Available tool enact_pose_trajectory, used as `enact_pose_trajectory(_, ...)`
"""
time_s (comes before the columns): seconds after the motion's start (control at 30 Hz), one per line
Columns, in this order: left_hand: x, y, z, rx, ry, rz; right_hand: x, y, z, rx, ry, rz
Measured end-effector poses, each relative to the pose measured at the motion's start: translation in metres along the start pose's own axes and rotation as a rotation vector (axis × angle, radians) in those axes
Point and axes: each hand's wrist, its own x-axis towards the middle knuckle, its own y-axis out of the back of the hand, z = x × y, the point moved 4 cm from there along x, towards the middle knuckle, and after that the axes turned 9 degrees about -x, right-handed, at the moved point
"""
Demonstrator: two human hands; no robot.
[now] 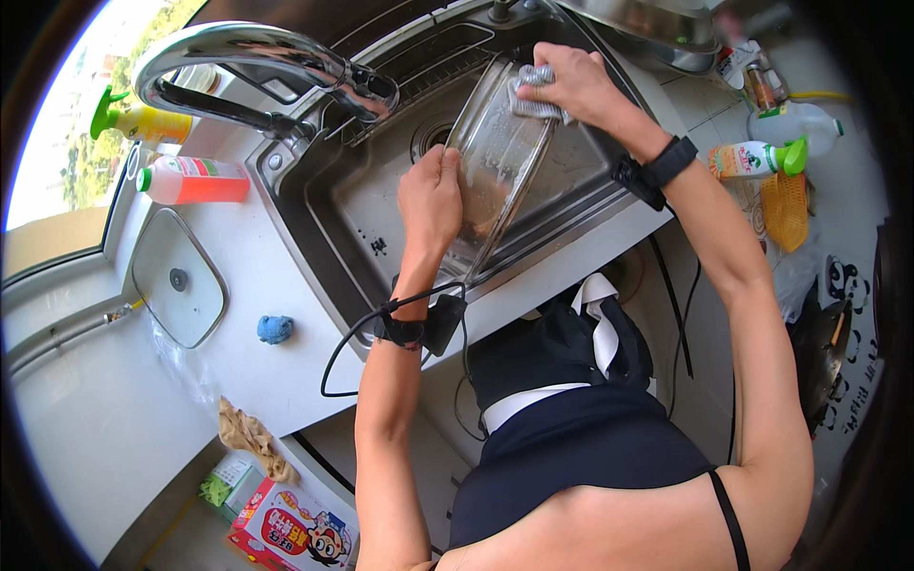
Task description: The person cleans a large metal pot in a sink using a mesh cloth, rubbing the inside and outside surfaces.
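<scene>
Tilted in the stainless steel sink (357,193) is a clear rectangular glass pan or dish (493,157), with wet streaks and droplets on its side. My left hand (433,191) grips its near left rim. A crumpled grey-white scrubbing cloth (534,89) is bunched in my right hand (575,82), pressed against the upper right end of the glass. Under the glass, part of the sink floor and of the drain (432,135) is hidden. Small dark scraps (377,245) lie on the sink floor to the left.
A chrome faucet (271,57) arches over the sink's left rear. On the left counter are a bottle of pink-orange liquid (196,180), a glass lid (178,278), a blue scrubber (275,329) and a tan cloth (253,435). Bottles (757,157) and a yellow basket (784,210) stand right. Cables hang from both wrists.
</scene>
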Motion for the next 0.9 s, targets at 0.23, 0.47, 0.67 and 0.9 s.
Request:
enact_pose_trajectory(0.23,-0.004,-0.005,0.003,-0.006,-0.010,-0.019,-0.014,0.018,-0.003,-0.220,0.163,-0.105)
enact_pose_trajectory(0.47,-0.003,-0.008,0.003,-0.018,0.039,-0.046,-0.032,0.009,-0.033,-0.019,0.324,-0.068)
enact_pose_trajectory(0.67,-0.003,-0.008,-0.006,0.002,0.015,-0.025,-0.015,0.017,-0.023,-0.107,0.270,-0.165)
enact_pose_trajectory(0.9,-0.009,-0.009,-0.005,-0.034,0.029,-0.048,-0.031,0.006,-0.035,-0.047,0.385,-0.068)
